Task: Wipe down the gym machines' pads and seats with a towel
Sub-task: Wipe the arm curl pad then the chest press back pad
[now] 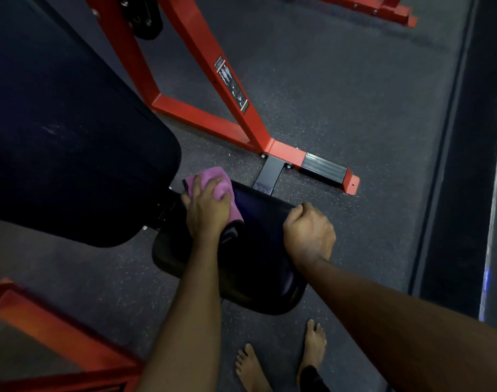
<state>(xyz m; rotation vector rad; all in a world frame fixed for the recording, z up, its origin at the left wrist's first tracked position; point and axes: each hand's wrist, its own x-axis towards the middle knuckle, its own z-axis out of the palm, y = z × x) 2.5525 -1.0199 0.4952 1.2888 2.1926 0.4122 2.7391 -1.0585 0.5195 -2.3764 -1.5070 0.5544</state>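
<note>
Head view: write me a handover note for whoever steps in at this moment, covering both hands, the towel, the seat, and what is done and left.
Left hand: holds the pink towel pressed on the seat's rear end, close to the back pad.
Right hand: grips the right edge of the seat, apparently steadying it.
Done: wiping of this seat is under way; which parts are already clean cannot be told.
Left: probably the seat's front part, then the back pad.
</note>
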